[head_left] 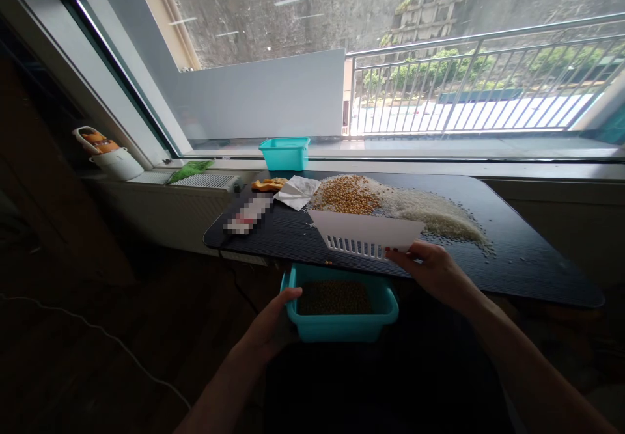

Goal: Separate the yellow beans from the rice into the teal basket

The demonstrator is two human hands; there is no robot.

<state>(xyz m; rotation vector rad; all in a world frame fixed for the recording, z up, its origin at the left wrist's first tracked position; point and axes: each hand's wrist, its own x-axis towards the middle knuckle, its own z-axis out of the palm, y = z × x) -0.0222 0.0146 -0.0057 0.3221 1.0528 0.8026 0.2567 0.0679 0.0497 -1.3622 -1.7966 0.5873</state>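
Note:
My left hand point(273, 326) grips the left rim of a teal tub point(342, 326) held just below the front edge of the black table point(527, 265); the tub holds a layer of brownish grains. My right hand point(432, 268) grips the near right edge of a white slotted basket point(366, 233) that stands tilted on the table edge above the tub. One yellow grain lies by the edge under the basket. Behind the basket lie a heap of yellow corn kernels point(346, 194) and a spread of white rice point(434, 213).
A second teal tub point(284, 153) stands on the window sill. White paper point(297, 192), an orange thing point(267, 185) and a blurred packet point(248, 216) lie on the table's left part. A white bowl point(116, 161) sits at far left. A white cable point(97, 336) runs across the floor.

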